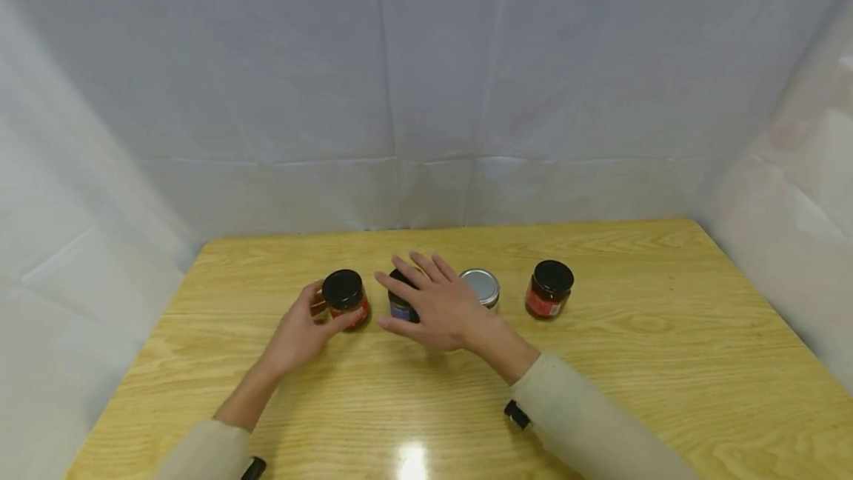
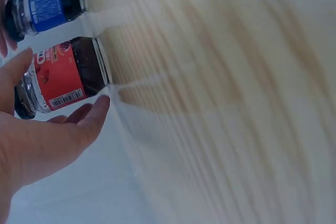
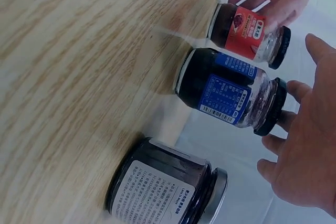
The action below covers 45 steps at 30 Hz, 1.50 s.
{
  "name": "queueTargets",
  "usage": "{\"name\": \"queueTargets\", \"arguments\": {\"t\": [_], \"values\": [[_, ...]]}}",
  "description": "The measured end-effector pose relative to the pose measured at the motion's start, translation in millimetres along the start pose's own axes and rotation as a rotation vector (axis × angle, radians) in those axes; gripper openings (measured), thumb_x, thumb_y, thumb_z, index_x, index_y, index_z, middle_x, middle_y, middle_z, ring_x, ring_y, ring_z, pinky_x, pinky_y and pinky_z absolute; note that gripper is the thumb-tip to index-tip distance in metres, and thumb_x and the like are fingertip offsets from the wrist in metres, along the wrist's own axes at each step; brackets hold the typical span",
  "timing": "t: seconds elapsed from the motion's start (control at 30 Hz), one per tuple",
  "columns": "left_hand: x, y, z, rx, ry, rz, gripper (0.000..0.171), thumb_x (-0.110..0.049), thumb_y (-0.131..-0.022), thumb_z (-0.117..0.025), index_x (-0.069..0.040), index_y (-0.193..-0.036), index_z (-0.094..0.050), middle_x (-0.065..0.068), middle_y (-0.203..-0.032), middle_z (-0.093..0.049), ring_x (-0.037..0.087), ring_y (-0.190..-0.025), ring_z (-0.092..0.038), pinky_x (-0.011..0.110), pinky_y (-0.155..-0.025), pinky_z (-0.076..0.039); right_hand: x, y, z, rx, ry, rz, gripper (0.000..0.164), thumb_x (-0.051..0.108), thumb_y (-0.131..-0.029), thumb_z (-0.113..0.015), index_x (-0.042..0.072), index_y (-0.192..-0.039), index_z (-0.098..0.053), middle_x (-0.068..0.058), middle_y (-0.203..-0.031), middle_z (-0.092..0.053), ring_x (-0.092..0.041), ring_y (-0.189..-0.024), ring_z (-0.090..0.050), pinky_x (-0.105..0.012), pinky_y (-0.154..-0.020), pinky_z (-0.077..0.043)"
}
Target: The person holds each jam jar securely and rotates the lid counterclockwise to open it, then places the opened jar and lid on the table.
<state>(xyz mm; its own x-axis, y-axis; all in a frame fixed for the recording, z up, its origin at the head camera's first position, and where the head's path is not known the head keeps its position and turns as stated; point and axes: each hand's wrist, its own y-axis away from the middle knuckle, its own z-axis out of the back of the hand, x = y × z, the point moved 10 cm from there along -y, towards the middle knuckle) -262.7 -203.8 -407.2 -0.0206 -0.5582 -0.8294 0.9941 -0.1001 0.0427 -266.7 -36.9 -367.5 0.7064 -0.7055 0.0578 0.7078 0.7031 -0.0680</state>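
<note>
White sheeting [image 1: 433, 80] rises behind a pale yellow wood-grain counter [image 1: 666, 332], on which four lidded glass jars stand upright in a rough row, nearer the back edge than the front.

Leftmost, nearest the left edge, the left hand [image 1: 300, 332] curves round a red-labelled glass jar with a black lid [image 1: 345, 298], thumb across the front and fingers about the far side. How firmly it presses cannot be told; the hold looks light. A secure hold would want thumb and fingers squarely opposed on the glass body, low enough to keep the base flat on the counter.

Next, just beside it, is a blue-labelled glass jar with a black lid [image 3: 223, 93]. The right hand [image 1: 440, 310] spreads over it, fingers extended and gripping nothing; whether the fingertips touch the lid cannot be told. Best to close round the sides evenly, since pushing at the lid could tip it. The gap between these two jars is narrow, so knuckles might knock.

Further right, a dark glass jar with a silver lid [image 1: 483, 287] is partly hidden by the right hand; a raised wrist should spare it.

Last, nearest the right edge, a second red-labelled jar with a black lid [image 1: 549, 290] stands well apart, untouched.
</note>
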Motion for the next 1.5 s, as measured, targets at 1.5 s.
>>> {"name": "queueTargets", "arguments": {"t": [1.5], "values": [[2.5, -14.5, -0.2, -0.01, 0.082, 0.002, 0.065, -0.036, -0.079, -0.078, -0.009, -0.131, -0.051, 0.011, -0.119, -0.059, 0.027, -0.106, -0.056, 0.04, -0.085, -0.045, -7, 4, 6, -0.005, -0.009, -0.019, 0.067, 0.065, -0.096, -0.024, 0.033, -0.153, -0.013, -0.001, -0.159, -0.01, -0.023, -0.144, -0.005, -0.044, -0.114, -0.005]]}}
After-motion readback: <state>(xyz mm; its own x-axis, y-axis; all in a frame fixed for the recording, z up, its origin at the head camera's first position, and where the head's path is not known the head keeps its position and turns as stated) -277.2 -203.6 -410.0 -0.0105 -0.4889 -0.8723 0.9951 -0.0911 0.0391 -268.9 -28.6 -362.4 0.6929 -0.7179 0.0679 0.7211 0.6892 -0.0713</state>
